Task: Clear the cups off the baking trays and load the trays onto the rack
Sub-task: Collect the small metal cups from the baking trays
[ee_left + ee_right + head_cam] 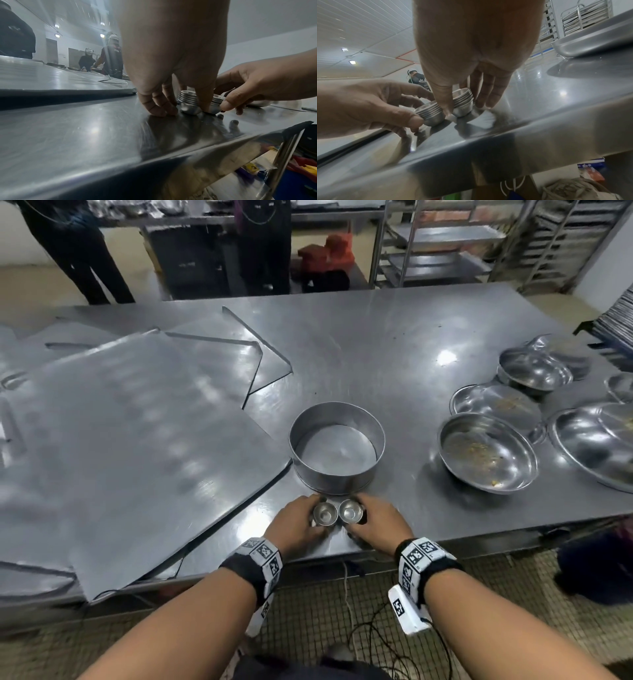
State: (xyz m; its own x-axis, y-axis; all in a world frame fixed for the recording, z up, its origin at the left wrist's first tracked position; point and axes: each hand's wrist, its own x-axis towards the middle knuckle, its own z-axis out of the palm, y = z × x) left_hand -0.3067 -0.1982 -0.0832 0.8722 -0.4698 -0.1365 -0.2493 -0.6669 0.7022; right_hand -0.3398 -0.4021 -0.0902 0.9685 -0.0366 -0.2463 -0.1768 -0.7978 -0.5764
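Two short stacks of small metal cups stand side by side near the table's front edge. My left hand grips the left cup stack, thumb and fingers curled round it. My right hand grips the right cup stack the same way. Both stacks rest on the steel table. In the right wrist view the left cup stack shows pinched by the left hand's thumb. Several flat baking trays lie overlapping on the left half of the table. A tray rack stands behind the table.
A round cake tin sits just beyond the cups. Several steel bowls with crumbs crowd the right side. A pile of trays sits at the far right edge. People stand behind the table at the back left.
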